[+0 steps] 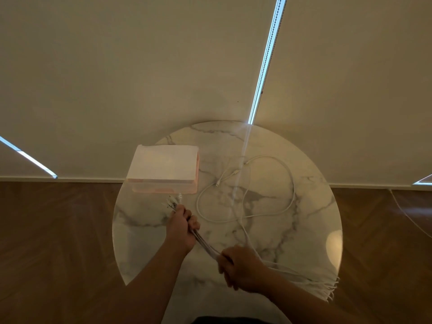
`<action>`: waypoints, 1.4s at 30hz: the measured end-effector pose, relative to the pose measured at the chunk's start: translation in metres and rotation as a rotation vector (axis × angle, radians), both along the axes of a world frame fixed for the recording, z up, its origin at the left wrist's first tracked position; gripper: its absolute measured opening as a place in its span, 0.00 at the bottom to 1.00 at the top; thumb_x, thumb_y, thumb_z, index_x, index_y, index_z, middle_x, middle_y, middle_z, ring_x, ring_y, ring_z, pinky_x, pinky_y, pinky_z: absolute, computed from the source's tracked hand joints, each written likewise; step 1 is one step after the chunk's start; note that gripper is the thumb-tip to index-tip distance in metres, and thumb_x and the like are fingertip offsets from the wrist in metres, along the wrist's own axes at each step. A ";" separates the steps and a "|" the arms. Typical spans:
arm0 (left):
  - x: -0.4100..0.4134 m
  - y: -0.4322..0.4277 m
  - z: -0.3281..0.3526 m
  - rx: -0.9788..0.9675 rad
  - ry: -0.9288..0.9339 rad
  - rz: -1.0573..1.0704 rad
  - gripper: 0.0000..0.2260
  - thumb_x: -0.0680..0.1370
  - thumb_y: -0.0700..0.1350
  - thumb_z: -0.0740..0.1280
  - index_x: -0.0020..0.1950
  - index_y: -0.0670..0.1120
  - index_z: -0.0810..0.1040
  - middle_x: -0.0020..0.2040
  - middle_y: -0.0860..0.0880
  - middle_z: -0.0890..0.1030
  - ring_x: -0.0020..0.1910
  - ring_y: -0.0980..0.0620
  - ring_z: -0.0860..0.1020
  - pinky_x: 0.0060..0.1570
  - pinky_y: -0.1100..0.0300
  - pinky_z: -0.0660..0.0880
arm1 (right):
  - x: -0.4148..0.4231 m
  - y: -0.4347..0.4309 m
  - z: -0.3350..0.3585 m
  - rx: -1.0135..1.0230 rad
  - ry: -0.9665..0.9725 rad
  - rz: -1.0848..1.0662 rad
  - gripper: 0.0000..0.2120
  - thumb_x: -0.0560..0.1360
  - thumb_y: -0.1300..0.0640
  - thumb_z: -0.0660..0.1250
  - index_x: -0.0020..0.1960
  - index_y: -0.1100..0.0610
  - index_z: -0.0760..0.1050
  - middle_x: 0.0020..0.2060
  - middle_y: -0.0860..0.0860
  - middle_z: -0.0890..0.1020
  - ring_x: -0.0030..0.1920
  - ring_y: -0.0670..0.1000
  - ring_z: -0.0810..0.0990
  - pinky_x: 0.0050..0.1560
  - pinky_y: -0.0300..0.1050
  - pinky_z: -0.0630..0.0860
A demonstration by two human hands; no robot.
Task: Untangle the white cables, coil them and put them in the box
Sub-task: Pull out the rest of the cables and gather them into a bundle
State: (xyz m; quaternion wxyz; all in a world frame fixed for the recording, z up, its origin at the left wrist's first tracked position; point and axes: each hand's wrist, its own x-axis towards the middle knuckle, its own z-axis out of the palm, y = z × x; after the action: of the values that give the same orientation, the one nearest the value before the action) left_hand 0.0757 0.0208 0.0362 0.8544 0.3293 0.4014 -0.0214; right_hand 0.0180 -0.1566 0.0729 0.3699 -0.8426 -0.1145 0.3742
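Head view shows the left hand (181,226) curled tight round a bundle of white cables (205,245) just below their plug ends (174,201), which fan out of the top of the fist. The right hand (242,268) is clamped on the same bundle further along, nearer the body. The strands look taut between the two fists.

The bundle's long axis runs on a diagonal, from the plugs at the far left down to the near right. Past the right hand the strands spread and their tails (327,286) trail over the near-right edge of the round marble table (304,230).

The box (163,167) sits directly beyond the left hand, with the plug ends almost at its near wall, so the left hand is clearly the nearer one to it. Its pale top looks closed, though that is hard to confirm.

One more loose cable (292,183) lies in open loops on the marble to the right of the box, apart from both hands. Coiling probably comes next, with the plug end as the anchor.
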 end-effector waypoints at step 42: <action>-0.022 -0.037 0.027 0.525 -0.004 -0.628 0.15 0.85 0.46 0.51 0.55 0.36 0.70 0.37 0.37 0.83 0.37 0.39 0.84 0.36 0.51 0.81 | 0.066 -0.020 0.014 -0.170 -0.186 0.190 0.20 0.82 0.54 0.57 0.32 0.51 0.72 0.31 0.46 0.74 0.35 0.47 0.75 0.40 0.40 0.70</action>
State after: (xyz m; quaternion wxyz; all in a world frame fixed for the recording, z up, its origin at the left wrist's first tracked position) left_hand 0.0539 -0.0167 0.0637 0.6941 0.6428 0.2714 -0.1771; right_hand 0.0836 -0.1766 0.0873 0.2478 -0.8874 -0.1955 0.3362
